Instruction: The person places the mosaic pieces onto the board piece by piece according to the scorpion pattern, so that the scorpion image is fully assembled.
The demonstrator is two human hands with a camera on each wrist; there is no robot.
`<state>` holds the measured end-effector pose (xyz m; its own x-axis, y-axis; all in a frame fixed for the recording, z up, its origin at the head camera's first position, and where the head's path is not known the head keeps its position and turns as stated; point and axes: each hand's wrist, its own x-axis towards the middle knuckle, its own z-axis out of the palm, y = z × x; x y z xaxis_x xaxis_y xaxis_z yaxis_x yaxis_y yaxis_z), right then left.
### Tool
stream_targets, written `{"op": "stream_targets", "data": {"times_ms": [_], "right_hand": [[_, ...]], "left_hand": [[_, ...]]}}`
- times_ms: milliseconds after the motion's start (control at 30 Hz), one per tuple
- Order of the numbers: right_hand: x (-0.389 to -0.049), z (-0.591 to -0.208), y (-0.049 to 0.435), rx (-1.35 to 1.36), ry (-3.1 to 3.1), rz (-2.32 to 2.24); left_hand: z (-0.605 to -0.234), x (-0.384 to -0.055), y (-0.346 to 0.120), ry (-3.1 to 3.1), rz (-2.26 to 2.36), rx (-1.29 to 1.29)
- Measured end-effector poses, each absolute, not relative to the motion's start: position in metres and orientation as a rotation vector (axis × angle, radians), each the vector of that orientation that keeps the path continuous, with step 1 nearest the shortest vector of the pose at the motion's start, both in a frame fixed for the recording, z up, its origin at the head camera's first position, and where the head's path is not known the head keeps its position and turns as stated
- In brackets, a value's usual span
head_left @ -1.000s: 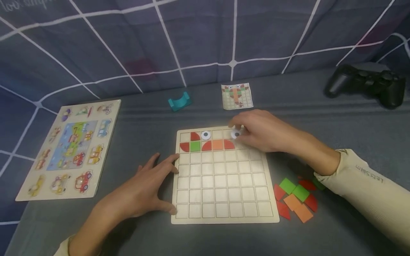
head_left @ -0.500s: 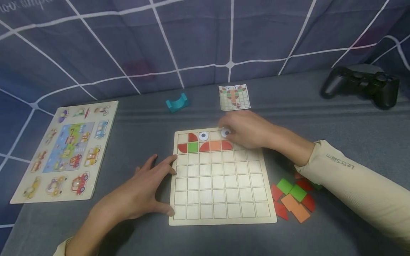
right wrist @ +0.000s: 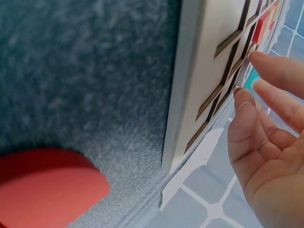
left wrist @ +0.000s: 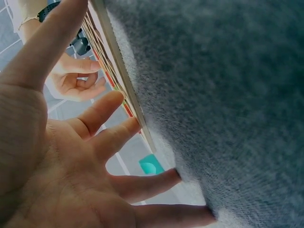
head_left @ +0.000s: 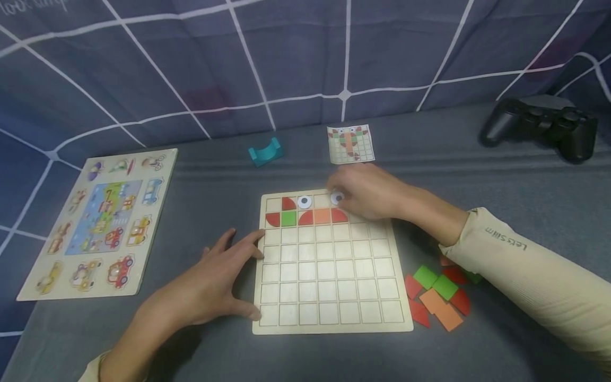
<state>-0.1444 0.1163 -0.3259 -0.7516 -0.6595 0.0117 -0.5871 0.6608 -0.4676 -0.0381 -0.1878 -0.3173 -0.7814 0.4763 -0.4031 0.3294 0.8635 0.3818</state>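
A square wooden grid board (head_left: 317,270) lies flat on the grey cloth. In its top row, the right hand (head_left: 369,192) pinches a round white eye tile (head_left: 337,198) at the board's surface, its fingertips partly covering the tile. Another eye tile (head_left: 304,202) sits to the left in the same row. Red quarter-round tiles (head_left: 306,217), an orange square (head_left: 322,216) and a green square (head_left: 288,218) fill nearby cells. The left hand (head_left: 210,284) has its fingers spread, with fingertips and thumb touching the board's left edge; the left wrist view shows the palm (left wrist: 71,175).
Loose red, green and orange tiles (head_left: 446,287) lie right of the board. Behind it are a small printed pattern card (head_left: 350,144) and a teal curved piece (head_left: 265,153). A vehicle puzzle board (head_left: 102,223) lies left; a black game controller (head_left: 539,127) rests far right.
The right hand has moved left along the top row with the eye tile, then stayed nearly still over the last half second. The left hand keeps its place at the board's edge.
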Motion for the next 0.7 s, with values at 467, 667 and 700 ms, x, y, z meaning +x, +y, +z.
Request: {"op": "stream_targets", "data": {"times_ms": [467,667,700], "right_hand": [[-0.145,-0.326,0.122,-1.018,2.677,-0.728],[-0.144,-0.323,0.126,-1.003,2.677,-0.738],[-0.143,-0.323,0.128,-1.012,2.682,-0.737]], "left_hand": [[-0.317,-0.038,-0.187,2.54,0.376,0.56],[-0.317,-0.037,-0.188,2.546,0.383,0.582],[-0.317,-0.037,-0.188,2.545,0.388,0.583]]}}
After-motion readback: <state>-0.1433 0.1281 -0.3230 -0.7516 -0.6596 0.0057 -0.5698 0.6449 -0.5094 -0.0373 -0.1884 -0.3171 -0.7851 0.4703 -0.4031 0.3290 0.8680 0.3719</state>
